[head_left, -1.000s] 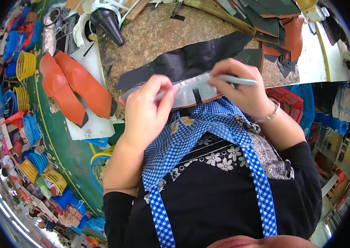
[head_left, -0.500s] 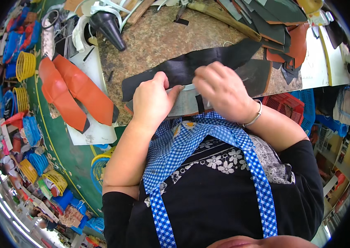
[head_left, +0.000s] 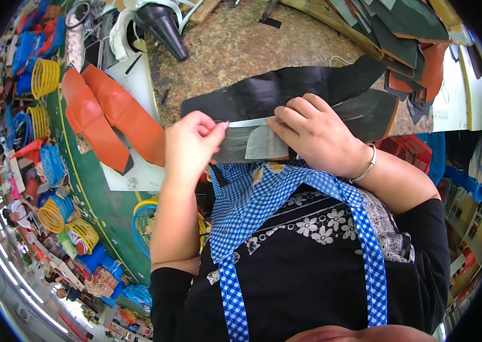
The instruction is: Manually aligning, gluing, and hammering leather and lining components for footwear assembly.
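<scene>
A long black leather-like piece lies across the worktable's near edge, over a dark grey piece with an orange edge. Along the black piece's near edge runs a narrow white strip. My left hand pinches the strip's left end between thumb and fingertips. Closed over its other end, my right hand has its thumb and bent fingers at the black piece's edge; its exact grip is partly hidden. A light grey patch shows between the hands. A short black strip hangs below my left hand.
Two orange shaped pieces lie on a white board to the left. A black cone-shaped tool stands at the back left. Stacked dark and orange pieces fill the back right, beside a wooden stick. Baskets stand below the table.
My left hand has drawn back leftward, pinching the strip's end. My right hand, blurred and raised before, now rests on the work. The whole view has shifted slightly.
</scene>
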Demonstrator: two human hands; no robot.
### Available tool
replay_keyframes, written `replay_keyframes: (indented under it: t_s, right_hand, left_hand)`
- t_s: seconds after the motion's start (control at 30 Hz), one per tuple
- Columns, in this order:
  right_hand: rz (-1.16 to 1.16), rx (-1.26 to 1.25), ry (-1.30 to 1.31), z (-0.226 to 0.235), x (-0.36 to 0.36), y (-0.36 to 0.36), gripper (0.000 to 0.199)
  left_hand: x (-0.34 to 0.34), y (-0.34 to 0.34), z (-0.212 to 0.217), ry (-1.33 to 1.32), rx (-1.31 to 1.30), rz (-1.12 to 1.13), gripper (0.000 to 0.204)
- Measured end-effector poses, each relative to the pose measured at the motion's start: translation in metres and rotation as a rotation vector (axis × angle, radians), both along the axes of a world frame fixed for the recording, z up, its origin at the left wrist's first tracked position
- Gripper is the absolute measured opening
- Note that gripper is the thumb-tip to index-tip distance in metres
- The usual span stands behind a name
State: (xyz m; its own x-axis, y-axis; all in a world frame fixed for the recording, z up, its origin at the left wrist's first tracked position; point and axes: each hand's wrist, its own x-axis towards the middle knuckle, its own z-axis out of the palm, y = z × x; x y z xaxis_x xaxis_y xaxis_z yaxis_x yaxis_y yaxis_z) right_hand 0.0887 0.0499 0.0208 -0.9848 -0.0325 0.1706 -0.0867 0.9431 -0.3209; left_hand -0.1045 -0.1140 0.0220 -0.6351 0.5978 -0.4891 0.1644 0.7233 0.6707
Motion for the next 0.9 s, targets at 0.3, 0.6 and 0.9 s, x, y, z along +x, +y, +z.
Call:
replay_keyframes:
  t_s: [0.3, 0.6, 0.9]
  right_hand:
    - [-0.627, -0.068, 0.018, -0.008, 0.035, 0.005, 0.056]
    - [-0.892, -0.896, 0.086, -0.016, 0.082, 0.027, 0.014]
    - [-0.943, -0.468, -0.082, -0.007, 0.075, 0.044, 0.032]
  left_hand:
    - [0.058, 0.016, 0.023, 1.018, 0.517, -0.684, 0.034]
    - [0.092, 0.043, -0.005, 1.082, 0.346, -1.248, 0.056]
    - [0.119, 0.056, -0.007, 1.553, 0.109, -1.407, 0.062]
